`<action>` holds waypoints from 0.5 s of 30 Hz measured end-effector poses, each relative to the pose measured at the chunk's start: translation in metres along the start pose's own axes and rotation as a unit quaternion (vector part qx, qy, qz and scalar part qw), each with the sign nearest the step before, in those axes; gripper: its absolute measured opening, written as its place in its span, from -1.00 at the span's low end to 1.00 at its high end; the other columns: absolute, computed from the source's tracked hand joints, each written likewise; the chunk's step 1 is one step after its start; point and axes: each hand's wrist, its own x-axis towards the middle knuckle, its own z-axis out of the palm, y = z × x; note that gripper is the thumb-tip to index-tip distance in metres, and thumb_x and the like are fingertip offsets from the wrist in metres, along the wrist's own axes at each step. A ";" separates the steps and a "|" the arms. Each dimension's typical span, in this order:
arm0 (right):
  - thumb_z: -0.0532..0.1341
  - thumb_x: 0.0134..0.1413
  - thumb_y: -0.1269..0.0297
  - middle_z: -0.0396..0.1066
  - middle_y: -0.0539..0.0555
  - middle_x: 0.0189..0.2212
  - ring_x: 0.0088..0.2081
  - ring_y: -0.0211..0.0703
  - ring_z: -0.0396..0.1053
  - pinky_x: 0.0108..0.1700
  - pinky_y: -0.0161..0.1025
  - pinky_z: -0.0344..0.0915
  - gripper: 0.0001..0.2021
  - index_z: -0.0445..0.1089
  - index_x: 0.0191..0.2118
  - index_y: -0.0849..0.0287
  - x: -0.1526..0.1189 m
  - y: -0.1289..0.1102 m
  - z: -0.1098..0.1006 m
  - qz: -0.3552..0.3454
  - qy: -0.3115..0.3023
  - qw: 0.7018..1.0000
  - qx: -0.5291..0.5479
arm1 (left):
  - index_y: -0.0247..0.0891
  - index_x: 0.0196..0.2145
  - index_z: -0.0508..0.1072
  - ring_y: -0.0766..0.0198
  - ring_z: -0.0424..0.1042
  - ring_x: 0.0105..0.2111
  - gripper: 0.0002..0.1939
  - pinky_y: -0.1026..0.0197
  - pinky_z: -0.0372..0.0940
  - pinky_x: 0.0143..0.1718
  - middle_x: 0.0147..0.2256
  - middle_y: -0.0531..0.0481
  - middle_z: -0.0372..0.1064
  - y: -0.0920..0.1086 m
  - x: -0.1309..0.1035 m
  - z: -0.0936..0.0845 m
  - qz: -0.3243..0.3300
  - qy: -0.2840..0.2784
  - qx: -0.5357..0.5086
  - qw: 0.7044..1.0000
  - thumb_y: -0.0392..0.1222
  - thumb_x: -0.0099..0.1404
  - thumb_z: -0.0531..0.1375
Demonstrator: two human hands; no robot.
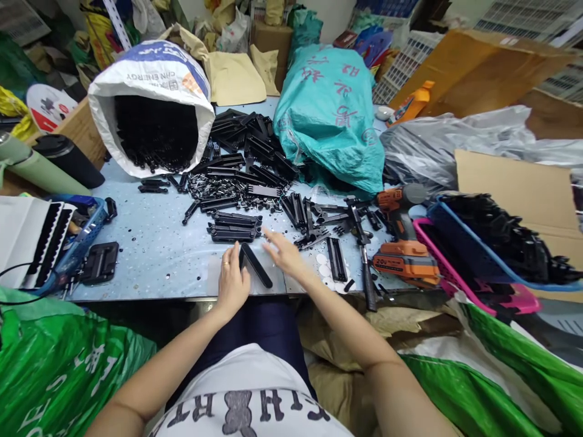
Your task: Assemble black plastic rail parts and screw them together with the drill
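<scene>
on the left of the worktop [150, 237], a white sack [150, 67] lies on its side, its mouth full of small black parts. right of it, loose metal pins [214, 187] are strewn about. nearer, the left hand [233, 280] rests with its fingers extended and close together at the left side of one long black piece [257, 266]; whether they grip it i cannot tell. this piece lies aslant at the near edge, between the hands. just beyond it, a few similar pieces sit in a neat stack [235, 229]; i would judge these set in order, though whether any is finished cannot be told. the far heap [262, 145] is much bigger, so most seems left. the right hand [285, 254] has its fingers apart, clasping nothing. further right lie a separate black pair [337, 259], a hammer [368, 273], a drill [401, 226] and a blue basket [546, 286] of black parts.
</scene>
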 end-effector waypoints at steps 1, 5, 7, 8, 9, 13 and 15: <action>-0.11 0.28 0.12 0.29 0.16 0.00 -0.02 -0.14 0.25 -0.03 -0.19 0.25 -0.54 0.07 0.22 0.15 0.010 0.017 -0.012 0.033 0.033 0.998 -0.043 | -0.17 0.20 0.07 0.01 0.08 0.14 -0.42 -0.12 0.08 0.10 0.11 -0.20 0.10 -0.001 0.004 -0.001 0.059 -0.057 0.041 0.996 -0.32 0.23 0.03; -0.15 0.24 0.37 0.24 0.27 0.03 0.04 0.00 0.16 -0.05 -0.14 0.18 -0.58 0.17 0.15 0.24 0.052 0.090 -0.068 0.172 0.093 0.942 -0.272 | -0.04 0.09 0.23 0.08 0.18 0.06 -0.52 -0.19 -0.11 0.14 -0.08 -0.07 0.32 -0.002 0.028 -0.003 0.295 -0.285 0.152 0.899 -0.40 0.25 0.00; -0.12 0.17 0.48 0.25 0.29 0.02 0.06 0.03 0.14 -0.07 -0.11 0.14 -0.58 0.23 0.11 0.25 0.067 0.123 -0.092 0.203 0.003 0.910 -0.362 | -0.12 0.06 0.26 0.14 0.29 -0.10 -0.57 -0.10 0.02 0.05 -0.21 -0.08 0.36 -0.002 0.036 -0.004 0.309 -0.325 0.200 0.871 -0.42 0.28 -0.05; -0.08 0.12 0.52 0.29 0.29 -0.02 0.04 0.02 0.16 -0.06 -0.11 0.12 -0.59 0.28 0.06 0.25 0.072 0.136 -0.102 0.207 -0.047 0.898 -0.384 | -0.19 0.06 0.27 0.15 0.31 -0.15 -0.58 -0.04 0.08 -0.02 -0.24 -0.11 0.36 -0.002 0.038 -0.004 0.296 -0.327 0.225 0.869 -0.43 0.28 -0.05; -0.04 0.08 0.54 0.34 0.28 -0.08 0.00 0.00 0.20 -0.05 -0.11 0.10 -0.61 0.33 -0.01 0.25 0.076 0.146 -0.110 0.205 -0.089 0.892 -0.393 | -0.25 0.06 0.26 0.15 0.32 -0.18 -0.58 0.01 0.12 -0.09 -0.24 -0.13 0.36 -0.002 0.037 -0.006 0.277 -0.321 0.248 0.871 -0.45 0.28 -0.06; -0.01 0.06 0.52 0.39 0.27 -0.19 -0.09 -0.04 0.25 0.02 -0.06 -0.01 -0.68 0.37 -0.10 0.30 0.084 0.156 -0.128 0.186 -0.102 0.892 -0.400 | -0.36 0.08 0.24 0.12 0.31 -0.19 -0.57 0.08 0.12 -0.22 -0.23 -0.20 0.36 -0.005 0.027 -0.015 0.205 -0.291 0.305 0.883 -0.48 0.26 -0.05; -0.05 0.16 0.39 0.32 0.34 -0.11 -0.03 0.04 0.20 0.02 -0.05 -0.02 -0.68 0.28 -0.03 0.37 0.082 0.141 -0.129 0.160 -0.030 0.896 -0.414 | -0.35 0.07 0.24 0.11 0.31 -0.18 -0.60 0.09 0.12 -0.22 -0.23 -0.20 0.35 -0.010 0.022 -0.015 0.179 -0.285 0.307 0.890 -0.43 0.28 -0.03</action>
